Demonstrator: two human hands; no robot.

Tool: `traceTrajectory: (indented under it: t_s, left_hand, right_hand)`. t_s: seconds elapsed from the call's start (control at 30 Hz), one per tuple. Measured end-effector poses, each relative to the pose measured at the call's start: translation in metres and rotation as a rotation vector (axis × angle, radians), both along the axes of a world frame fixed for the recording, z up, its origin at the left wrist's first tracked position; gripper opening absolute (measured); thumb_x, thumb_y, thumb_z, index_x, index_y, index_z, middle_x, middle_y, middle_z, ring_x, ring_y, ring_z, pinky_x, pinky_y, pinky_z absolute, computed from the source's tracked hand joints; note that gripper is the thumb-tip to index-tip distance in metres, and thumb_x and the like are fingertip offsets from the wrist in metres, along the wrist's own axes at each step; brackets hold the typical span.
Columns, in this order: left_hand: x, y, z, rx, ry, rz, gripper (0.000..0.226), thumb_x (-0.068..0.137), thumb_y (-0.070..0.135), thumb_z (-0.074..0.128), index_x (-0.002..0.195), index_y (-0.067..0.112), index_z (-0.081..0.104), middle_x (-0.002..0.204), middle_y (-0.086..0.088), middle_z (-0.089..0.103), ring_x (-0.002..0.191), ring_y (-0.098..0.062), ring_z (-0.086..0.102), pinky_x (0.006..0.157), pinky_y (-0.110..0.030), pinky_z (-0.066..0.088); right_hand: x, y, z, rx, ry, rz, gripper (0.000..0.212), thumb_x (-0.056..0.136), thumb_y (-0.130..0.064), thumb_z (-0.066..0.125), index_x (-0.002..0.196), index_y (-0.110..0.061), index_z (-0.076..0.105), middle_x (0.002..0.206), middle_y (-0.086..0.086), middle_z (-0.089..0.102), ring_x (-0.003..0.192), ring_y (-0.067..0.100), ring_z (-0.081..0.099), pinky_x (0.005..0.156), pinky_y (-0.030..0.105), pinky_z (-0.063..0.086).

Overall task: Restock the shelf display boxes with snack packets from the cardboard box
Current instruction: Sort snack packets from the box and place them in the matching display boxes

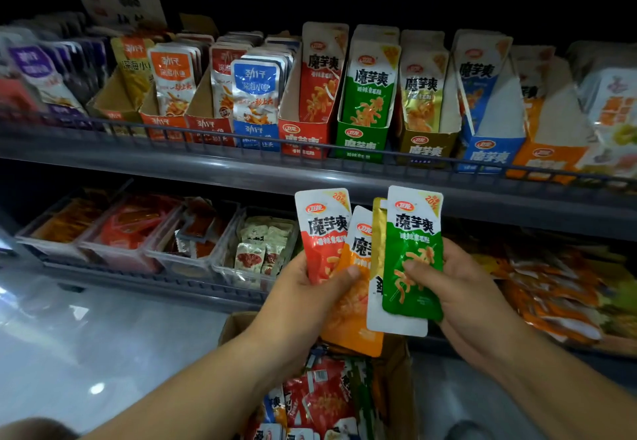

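Now we sort a fan of snack packets by colour, just below the display boxes.

From the head view, our left hand [310, 288] grips the red packet [322, 232] and the orange packet [355, 308], with the thumb laid across both. Our right hand [462, 291] pinches the green packet [413, 250] over a gold packet [379, 226], thumb on the green face. We hold them upright and spread, probably so each label reads against its box. At twelve o'clock from the hands stand the red display box [303, 136], green display box [362, 143] and gold display box [425, 150]; the orange display box [548, 160] sits at two o'clock. At six o'clock the cardboard box [238, 326] lies open, holding more packets within easy reach.
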State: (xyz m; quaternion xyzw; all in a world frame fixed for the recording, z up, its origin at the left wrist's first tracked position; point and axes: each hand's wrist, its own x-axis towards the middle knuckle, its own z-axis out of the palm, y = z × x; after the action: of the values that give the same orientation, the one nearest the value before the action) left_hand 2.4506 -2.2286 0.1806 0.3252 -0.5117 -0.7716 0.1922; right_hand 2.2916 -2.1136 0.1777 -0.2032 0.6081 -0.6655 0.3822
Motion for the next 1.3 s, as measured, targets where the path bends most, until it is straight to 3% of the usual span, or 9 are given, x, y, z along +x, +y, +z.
traceTrajectory:
  t_s: [0.13,0.4,0.53,0.6,0.83,0.97,1.17,1.3]
  left_hand:
    - [-0.001,-0.002,-0.001,0.056,0.007,0.003,0.026,0.095,0.006,0.065,0.121,0.011,0.064,0.109,-0.011,0.078,0.099,-0.031,0.076,0.086,-0.049,0.061]
    - [0.000,-0.004,-0.005,0.003,-0.007,0.097,0.028,0.098,0.005,0.063,0.124,0.013,0.063,0.109,-0.008,0.079,0.100,-0.029,0.076,0.092,-0.055,0.059]
    - [-0.001,-0.002,-0.007,0.086,0.054,0.114,0.030,0.097,0.003,0.062,0.127,0.008,0.061,0.110,-0.013,0.078,0.096,-0.029,0.077,0.070,-0.039,0.064]
    - [-0.002,0.001,-0.004,0.095,0.080,0.081,0.029,0.096,0.003,0.062,0.125,0.008,0.061,0.109,-0.013,0.078,0.095,-0.028,0.077,0.067,-0.034,0.063]
    - [-0.004,0.001,-0.003,0.015,0.034,0.095,0.040,0.089,-0.007,0.068,0.123,0.012,0.063,0.109,-0.010,0.078,0.101,-0.029,0.076,0.088,-0.049,0.061]
    - [-0.003,0.001,-0.003,0.020,0.021,0.096,0.037,0.089,-0.003,0.069,0.122,0.011,0.063,0.106,-0.011,0.079,0.096,-0.030,0.077,0.083,-0.049,0.061]
    - [0.000,-0.004,0.000,0.171,0.022,0.082,0.025,0.099,0.012,0.062,0.122,0.020,0.064,0.102,-0.004,0.080,0.089,-0.022,0.078,0.067,-0.038,0.062]
    - [-0.001,-0.006,0.001,0.160,-0.002,0.079,0.027,0.100,0.009,0.061,0.125,0.019,0.061,0.102,-0.004,0.080,0.087,-0.022,0.078,0.061,-0.034,0.062]
  right_hand:
    - [-0.004,0.000,0.003,-0.011,-0.038,0.017,0.036,0.093,0.002,0.059,0.125,-0.013,0.062,0.115,0.013,0.073,0.107,0.036,0.069,0.095,0.058,0.052]
    - [-0.014,0.001,0.009,-0.098,-0.184,-0.006,0.039,0.093,0.005,0.055,0.127,-0.012,0.061,0.117,0.015,0.072,0.107,0.036,0.070,0.087,0.052,0.056]
    - [-0.014,0.001,0.003,-0.035,-0.154,-0.005,0.033,0.094,0.003,0.056,0.124,-0.008,0.064,0.116,0.016,0.072,0.109,0.039,0.068,0.091,0.053,0.054]
    - [-0.011,0.001,0.000,0.003,-0.118,-0.005,0.031,0.094,0.002,0.057,0.122,-0.009,0.065,0.114,0.014,0.074,0.107,0.036,0.070,0.093,0.053,0.054]
    - [-0.011,0.002,0.000,0.003,-0.108,0.059,0.034,0.093,0.001,0.058,0.126,-0.007,0.063,0.117,0.016,0.072,0.109,0.038,0.068,0.095,0.057,0.053]
    - [-0.015,0.001,0.002,-0.012,0.028,-0.024,0.029,0.093,0.002,0.060,0.119,-0.009,0.065,0.113,0.013,0.074,0.108,0.036,0.069,0.095,0.057,0.053]
    - [-0.035,0.006,0.019,-0.023,0.302,-0.108,0.032,0.094,0.001,0.061,0.120,-0.018,0.064,0.111,0.001,0.075,0.105,0.021,0.072,0.096,0.050,0.054]
    - [-0.037,0.007,0.024,-0.055,0.343,-0.092,0.032,0.094,0.000,0.061,0.121,-0.018,0.063,0.114,0.001,0.074,0.107,0.020,0.070,0.096,0.048,0.054]
